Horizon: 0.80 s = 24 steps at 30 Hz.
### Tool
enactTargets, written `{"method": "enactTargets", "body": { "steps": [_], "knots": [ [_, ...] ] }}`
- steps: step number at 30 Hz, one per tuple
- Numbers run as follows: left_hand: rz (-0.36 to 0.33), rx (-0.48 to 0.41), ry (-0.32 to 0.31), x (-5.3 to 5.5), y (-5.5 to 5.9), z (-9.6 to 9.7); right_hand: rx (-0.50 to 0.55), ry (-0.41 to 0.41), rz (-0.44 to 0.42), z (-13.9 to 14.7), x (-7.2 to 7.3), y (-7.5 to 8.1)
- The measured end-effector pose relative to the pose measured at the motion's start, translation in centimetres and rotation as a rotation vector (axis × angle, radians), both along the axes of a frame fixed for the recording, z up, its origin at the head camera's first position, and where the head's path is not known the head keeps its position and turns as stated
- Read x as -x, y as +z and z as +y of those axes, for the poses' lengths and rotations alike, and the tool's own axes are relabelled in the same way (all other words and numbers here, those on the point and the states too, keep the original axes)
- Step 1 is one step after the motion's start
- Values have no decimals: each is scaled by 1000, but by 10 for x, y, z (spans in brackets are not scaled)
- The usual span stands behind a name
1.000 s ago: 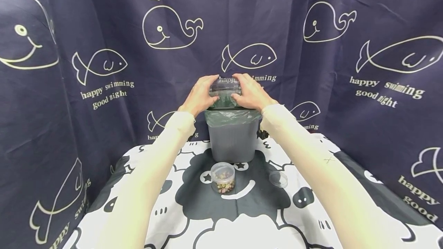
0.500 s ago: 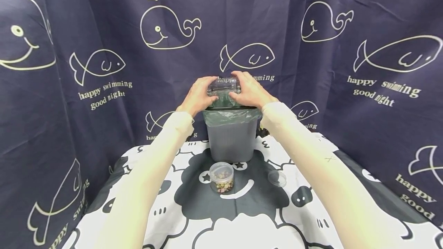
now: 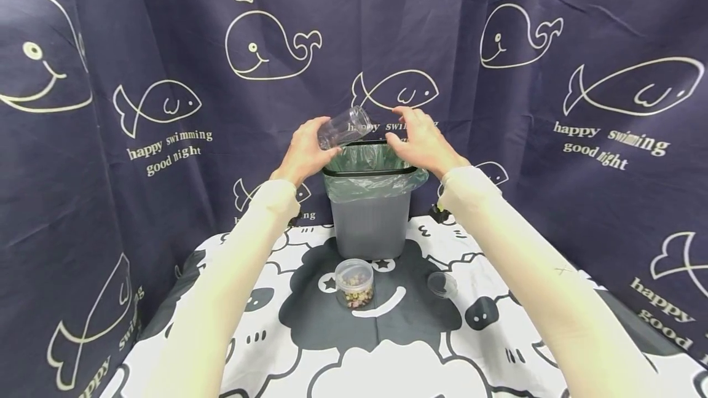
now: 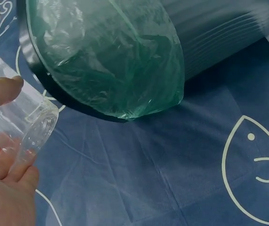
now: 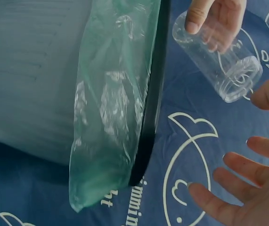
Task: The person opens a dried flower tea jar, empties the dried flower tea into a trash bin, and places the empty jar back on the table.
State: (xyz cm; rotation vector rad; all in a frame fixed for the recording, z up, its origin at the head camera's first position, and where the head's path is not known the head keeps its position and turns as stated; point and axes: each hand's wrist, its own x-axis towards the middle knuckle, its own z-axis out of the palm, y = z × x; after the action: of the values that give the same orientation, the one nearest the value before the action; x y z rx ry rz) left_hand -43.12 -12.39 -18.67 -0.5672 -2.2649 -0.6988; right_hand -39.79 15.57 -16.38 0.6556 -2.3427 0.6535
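From the left edge across to the right, a dark blue curtain [image 3: 166, 35] printed with whales and fish hangs at the far side. The left hand [image 3: 306, 147] is clamped round the left end of a clear jar [image 3: 344, 129], thumb on the near side. The jar is tilted, its right end higher in the head view, held above the bin's opening toward the left and clear of the rim. Near the middle of the tabletop [image 3: 381, 376], which has a sheep-print cover, stands a small tub [image 3: 355, 290] with pinkish and yellowish pieces in it. Just beyond stands the grey bin [image 3: 372, 229], a green bag [image 3: 365, 188] folded over its rim. The right hand [image 3: 423, 143], fingers and thumb apart, is over the bin's right side, near the jar but not touching it. Farther right, a clear round lid [image 3: 442, 285] lies on the tabletop.
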Motion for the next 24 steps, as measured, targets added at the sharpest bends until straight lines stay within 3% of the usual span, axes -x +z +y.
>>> {"method": "enactTargets", "body": {
  "steps": [5, 10, 16, 24],
  "knots": [
    [31, -116, -13, -6, 3, -1, 50, -43, 3, 20, -10, -3],
    [-1, -218, -35, -16, 3, 1, 113, -83, -7, 39, -15, -18],
    [-29, -285, -93, -30, -5, 7, 153, -106, -44, 61, -16, -50],
    [-32, -318, -198, -51, -14, 23, 102, -138, -154, 82, -24, -95]
  ]
}}
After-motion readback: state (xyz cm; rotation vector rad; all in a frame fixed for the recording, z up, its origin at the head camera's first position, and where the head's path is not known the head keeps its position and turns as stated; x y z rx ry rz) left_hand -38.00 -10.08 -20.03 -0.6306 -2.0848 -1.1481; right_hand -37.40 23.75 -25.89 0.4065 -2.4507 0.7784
